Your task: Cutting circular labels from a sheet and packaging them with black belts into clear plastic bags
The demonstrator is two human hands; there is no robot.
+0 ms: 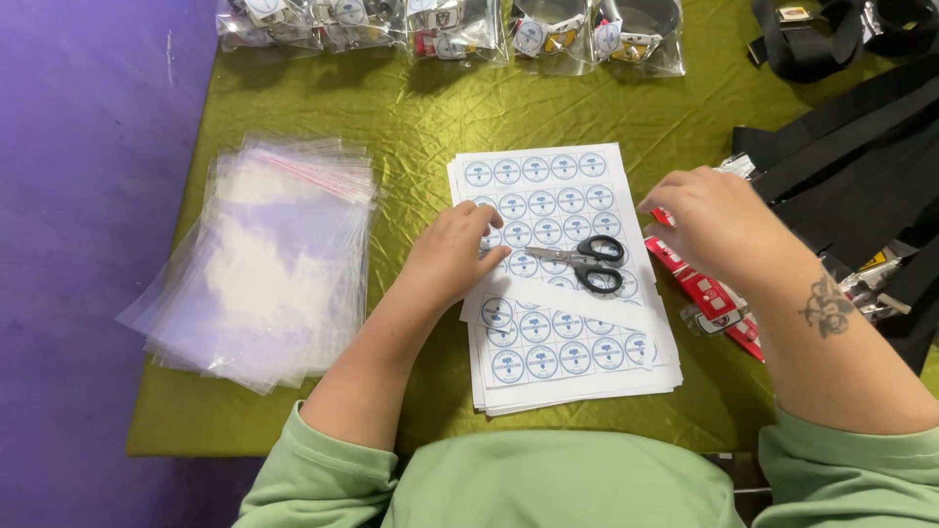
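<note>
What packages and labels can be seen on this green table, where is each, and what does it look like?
Sticker sheets: table centre, under the scissors; white pages with rows of round blue-and-white labels; left hand rests on them.
Empty bags: left side; a stack of flat clear plastic sleeves.
Filled bags: along the far edge; clear pouches with round labels.
Red packs: below the right hand; narrow, red and white.

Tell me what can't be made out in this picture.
Head view:
- Right hand: fingertips curl under, so any grip is hidden.
- Sticker sheets: print too small; left hand and scissors cover some.
- Packed bags: cut off by top edge.
- Black straps: run off right edge.
</note>
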